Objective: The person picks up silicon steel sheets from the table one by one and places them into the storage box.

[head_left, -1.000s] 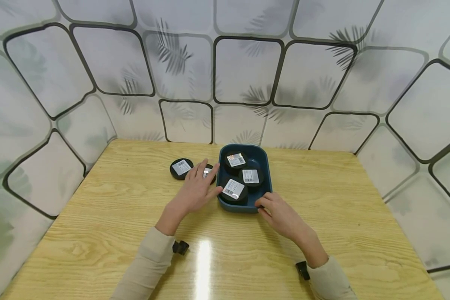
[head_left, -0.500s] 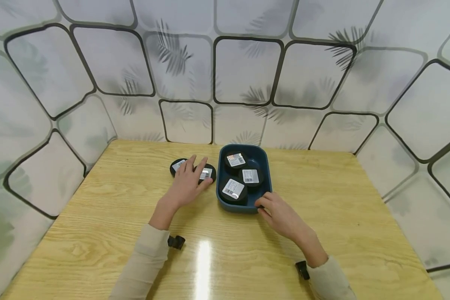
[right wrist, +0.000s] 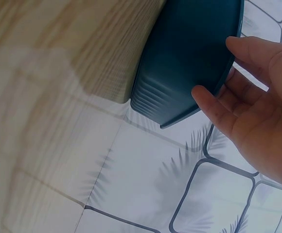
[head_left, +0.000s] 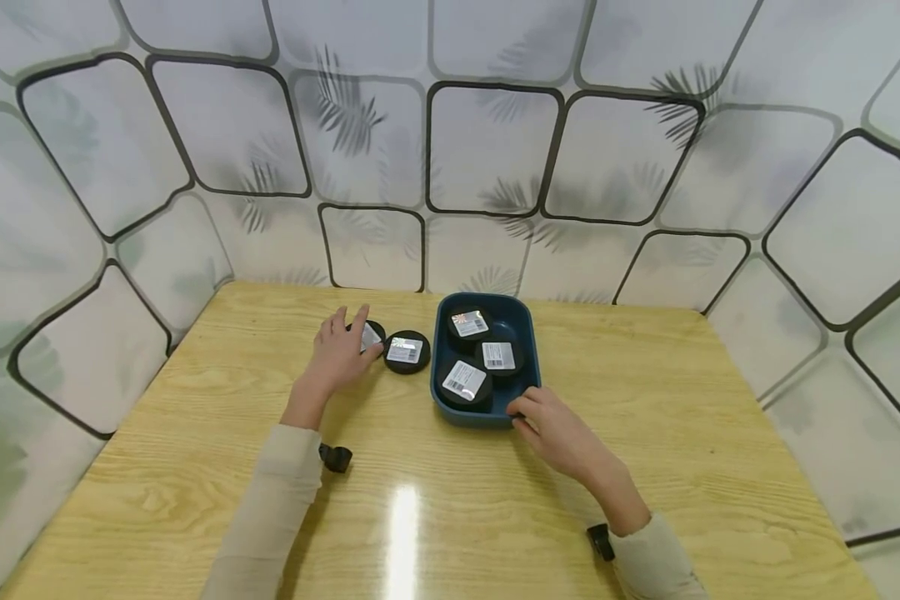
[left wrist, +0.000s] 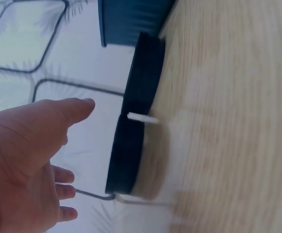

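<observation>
My left hand [head_left: 337,354] hovers at the leftmost round black container [head_left: 372,337], partly covering its white label. In the left wrist view its thumb and fingers [left wrist: 67,190] are spread and apart from the two black containers. Just right of that container lies a second round black container [head_left: 407,352], label up. A dark blue rectangular bin [head_left: 523,333] holds three more labelled black containers, such as the near one [head_left: 465,385]. With its thumb and fingers, my right hand [head_left: 558,433] pinches the bin's near right corner rim; the right wrist view shows this grip on the bin wall [right wrist: 189,58].
The wooden table [head_left: 645,417] carries the bin near its back edge. Behind it rises a patterned curtain or wall covering [head_left: 495,150], which also runs along both sides. A small white strip [left wrist: 142,117] sticks out between the two containers in the left wrist view.
My left hand has moved left from beside the bin, across the second black container, to the leftmost one. My right hand stays on the bin's corner. The head view has shifted slightly.
</observation>
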Motion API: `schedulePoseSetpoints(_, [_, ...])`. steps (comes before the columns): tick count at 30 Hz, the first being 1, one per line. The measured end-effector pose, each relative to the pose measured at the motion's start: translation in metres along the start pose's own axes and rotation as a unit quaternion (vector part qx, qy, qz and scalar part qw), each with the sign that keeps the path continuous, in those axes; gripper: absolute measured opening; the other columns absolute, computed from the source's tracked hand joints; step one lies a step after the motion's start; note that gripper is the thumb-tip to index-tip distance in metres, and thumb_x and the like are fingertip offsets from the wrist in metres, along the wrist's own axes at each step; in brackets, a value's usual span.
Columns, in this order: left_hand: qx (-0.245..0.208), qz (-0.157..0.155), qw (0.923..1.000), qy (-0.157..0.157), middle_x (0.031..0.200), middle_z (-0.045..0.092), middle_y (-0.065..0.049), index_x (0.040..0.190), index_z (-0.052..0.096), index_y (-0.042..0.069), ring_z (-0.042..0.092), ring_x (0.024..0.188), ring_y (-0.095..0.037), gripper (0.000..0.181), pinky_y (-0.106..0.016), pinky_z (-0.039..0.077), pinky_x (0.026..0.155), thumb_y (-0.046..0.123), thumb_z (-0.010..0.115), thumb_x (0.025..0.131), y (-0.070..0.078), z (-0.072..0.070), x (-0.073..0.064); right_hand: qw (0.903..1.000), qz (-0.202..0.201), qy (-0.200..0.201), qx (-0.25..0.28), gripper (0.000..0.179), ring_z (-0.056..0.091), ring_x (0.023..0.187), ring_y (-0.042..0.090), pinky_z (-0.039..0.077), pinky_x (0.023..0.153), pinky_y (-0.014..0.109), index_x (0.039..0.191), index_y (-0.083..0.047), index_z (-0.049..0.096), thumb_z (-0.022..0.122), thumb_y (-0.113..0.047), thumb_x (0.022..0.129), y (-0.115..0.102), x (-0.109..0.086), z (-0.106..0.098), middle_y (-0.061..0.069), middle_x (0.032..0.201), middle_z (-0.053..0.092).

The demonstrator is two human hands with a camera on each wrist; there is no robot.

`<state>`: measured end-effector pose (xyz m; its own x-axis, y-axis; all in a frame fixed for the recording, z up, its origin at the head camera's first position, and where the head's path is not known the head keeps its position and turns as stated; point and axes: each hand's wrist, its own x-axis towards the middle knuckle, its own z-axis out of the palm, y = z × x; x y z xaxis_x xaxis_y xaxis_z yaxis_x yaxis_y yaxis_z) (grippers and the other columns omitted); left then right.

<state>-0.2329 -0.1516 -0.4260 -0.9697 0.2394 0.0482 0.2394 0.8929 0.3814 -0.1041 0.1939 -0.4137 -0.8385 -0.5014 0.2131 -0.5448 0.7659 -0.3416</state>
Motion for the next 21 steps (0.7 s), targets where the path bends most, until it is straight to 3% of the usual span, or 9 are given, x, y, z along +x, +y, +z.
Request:
schedulePoseSetpoints(6, [-0.013, -0.042, 0.9985, -0.034, 0.155, 0.005, -0.039, 0.159, 0.011, 0.005, 0.009, 0.142, -0.058, 0.077, -0.068, 0.014, 0.113, 0.036, 0.052, 0.102, -0.012, 0.002, 0.008, 1.0000, 0.000, -0.004, -0.003, 0.010, 0.054, 0.090, 0.015, 0.051, 0.080, 0.036, 0.101, -0.008, 0.071, 0.068, -0.004, 0.092, 0.000, 0.000, 0.002, -0.001, 0.095, 0.060])
schedulePoseSetpoints(12, [-0.024, -0.032, 0.9965, -0.074, 0.156, 0.005, -0.038, 0.159, 0.011, 0.005, 0.008, 0.143, -0.057, 0.080, -0.067, 0.012, 0.115, 0.039, 0.055, 0.101, -0.015, 0.007, 0.009, 1.0000, -0.005, -0.003, -0.004, 0.010, 0.054, 0.089, 0.015, 0.051, 0.080, 0.036, 0.101, -0.008, 0.071, 0.068, -0.004, 0.092, -0.002, -0.001, 0.002, 0.000, 0.095, 0.060])
schedulePoseSetpoints(21, [-0.039, -0.025, 0.9973, -0.057, 0.151, 0.019, -0.038, 0.157, 0.017, 0.003, 0.018, 0.139, -0.056, 0.076, -0.066, 0.017, 0.113, 0.034, 0.058, 0.100, -0.017, 0.013, 0.011, 0.9999, 0.004, 0.002, -0.009, 0.010, 0.055, 0.090, 0.016, 0.051, 0.081, 0.036, 0.100, -0.008, 0.071, 0.068, -0.003, 0.092, 0.000, 0.000, 0.002, 0.000, 0.095, 0.060])
